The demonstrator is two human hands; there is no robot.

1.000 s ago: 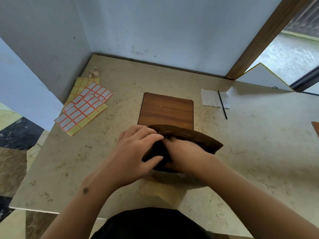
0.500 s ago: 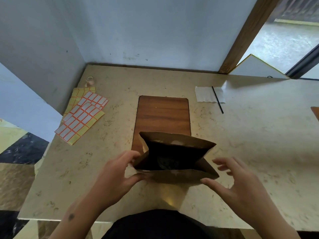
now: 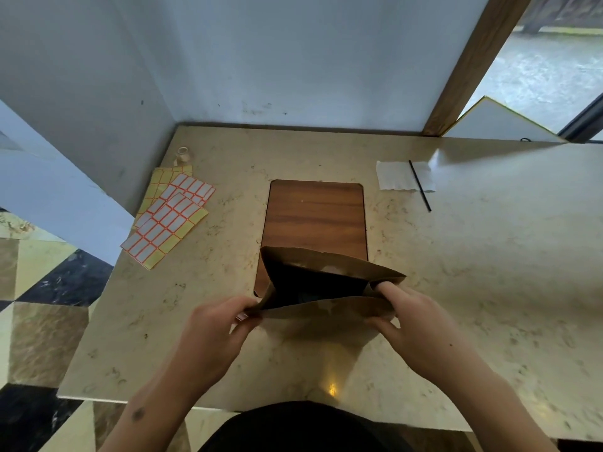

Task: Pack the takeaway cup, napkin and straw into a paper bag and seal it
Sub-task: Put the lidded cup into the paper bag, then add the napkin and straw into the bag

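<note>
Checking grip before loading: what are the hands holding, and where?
Both hold the paper bag at its open mouth: left hand pinches the left corner, right hand the right.

the tabletop (image 3: 489,288) is pale, mottled stone, set into a corner of blue-grey walls. a brown wooden board (image 3: 315,216) lies at the centre of the frame. an open paper bag (image 3: 326,308) stands just below it, covering the board's lower edge. at the left edge lie overlapping sheets of label stickers (image 3: 169,216), with a small roll of tape (image 3: 182,153) above them near the wall. at the upper right lies a white napkin (image 3: 394,176), a thin black straw (image 3: 420,185) slanting across it.
</note>
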